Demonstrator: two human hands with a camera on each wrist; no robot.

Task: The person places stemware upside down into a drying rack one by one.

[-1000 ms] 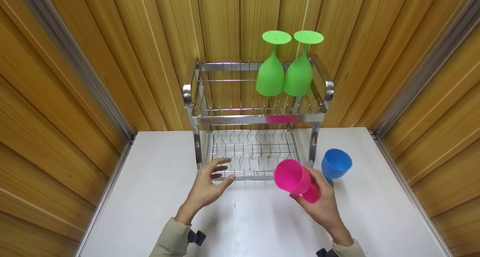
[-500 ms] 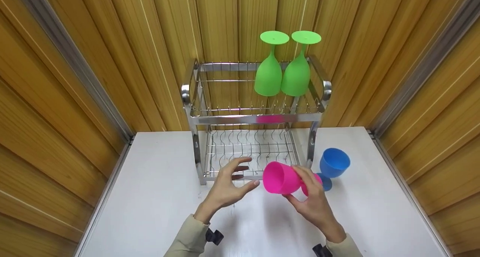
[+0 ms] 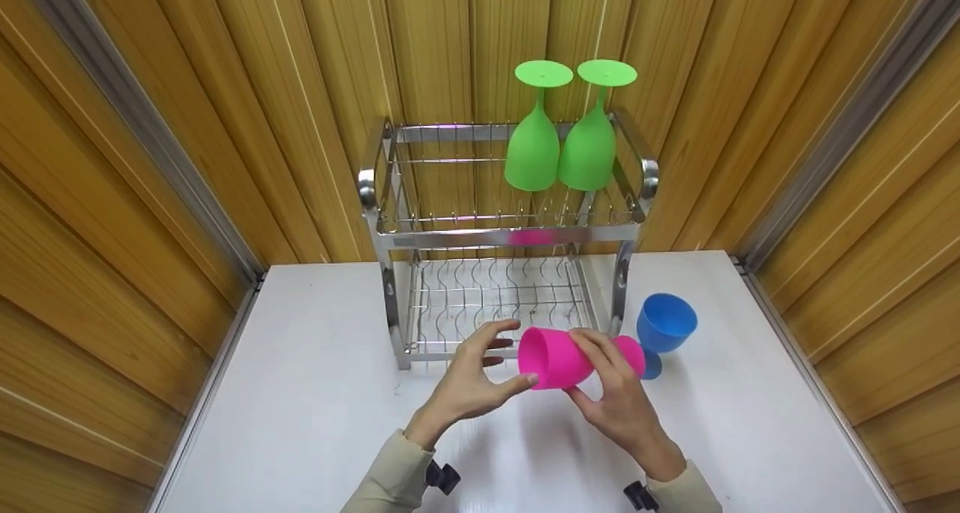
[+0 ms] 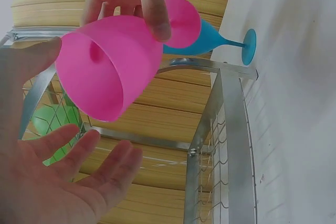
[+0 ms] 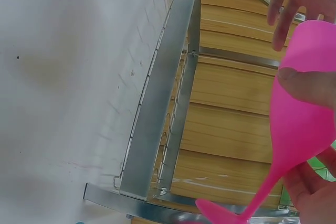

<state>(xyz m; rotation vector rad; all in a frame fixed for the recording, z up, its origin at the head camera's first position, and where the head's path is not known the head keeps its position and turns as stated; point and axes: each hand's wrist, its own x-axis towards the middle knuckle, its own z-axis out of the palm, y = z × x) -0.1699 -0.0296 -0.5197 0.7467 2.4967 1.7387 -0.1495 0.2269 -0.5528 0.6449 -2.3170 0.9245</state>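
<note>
My right hand (image 3: 619,397) grips a pink plastic wine goblet (image 3: 562,361) by its bowl, fingers over the top and thumb below. The goblet is tilted on its side above the table, its mouth facing left and its foot to the right. My left hand (image 3: 474,382) is beside the mouth with fingers spread. In the left wrist view, the left thumb (image 4: 39,59) meets the goblet's rim while the other fingers stay apart from it. In the right wrist view, the goblet's stem (image 5: 262,192) and foot extend below the right hand.
Behind the hands stands a two-tier metal dish rack (image 3: 450,239). Two green goblets, a left one (image 3: 532,157) and a right one (image 3: 589,157), are upside down on its upper tier. A blue goblet (image 3: 664,325) stands upright on the white table (image 3: 322,393), right of the rack. Wood-panel walls (image 3: 127,235) surround the table.
The right hand has turned the pink goblet onto its side, mouth to the left, and shifted it slightly left. My left hand has moved right until its thumb reaches the rim.
</note>
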